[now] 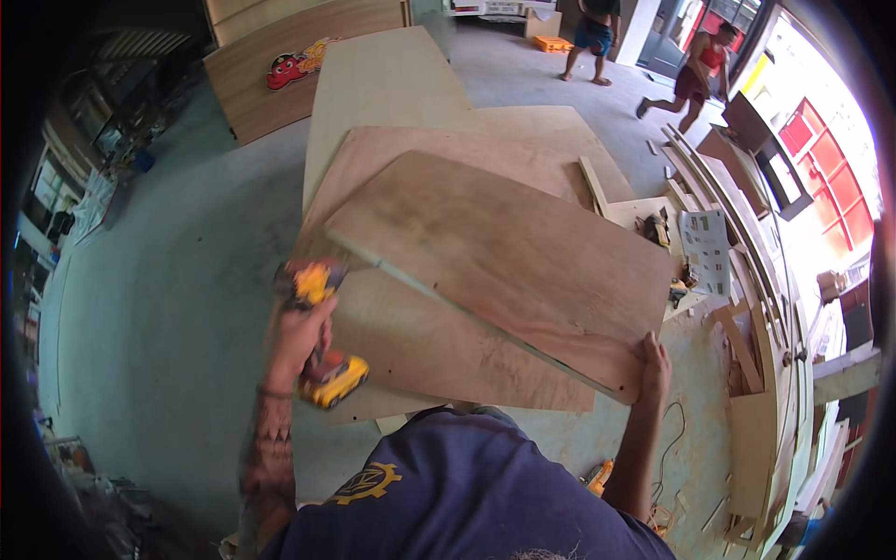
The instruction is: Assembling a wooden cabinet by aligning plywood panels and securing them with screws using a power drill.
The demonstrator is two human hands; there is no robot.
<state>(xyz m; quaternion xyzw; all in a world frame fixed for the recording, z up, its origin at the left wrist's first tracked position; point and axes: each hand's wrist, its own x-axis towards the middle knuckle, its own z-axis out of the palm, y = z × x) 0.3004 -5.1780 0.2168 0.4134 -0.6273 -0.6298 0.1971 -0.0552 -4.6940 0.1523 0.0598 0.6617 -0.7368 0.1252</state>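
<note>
My left hand (297, 343) is wrapped round the grip of a yellow-and-black cordless drill (317, 283), held at the left edge of the work surface and slightly smeared by motion. A cut plywood panel (509, 252) with a slanted left end lies tilted across a larger plywood sheet (411, 350). At the panel's near right corner, my right hand (656, 369) grips its end, the fingers on top and the thumb hidden. The panel's near edge shows a pale strip and seems raised off the sheet below.
More power tools (656, 227) and a printed sheet (706, 252) lie right of the panel. Long boards (747, 392) are stacked along the right. An orange tool (600, 476) and a cord are on the floor. Two people (705, 70) are at the back right. A large panel with a red sticker (291, 70) stands behind.
</note>
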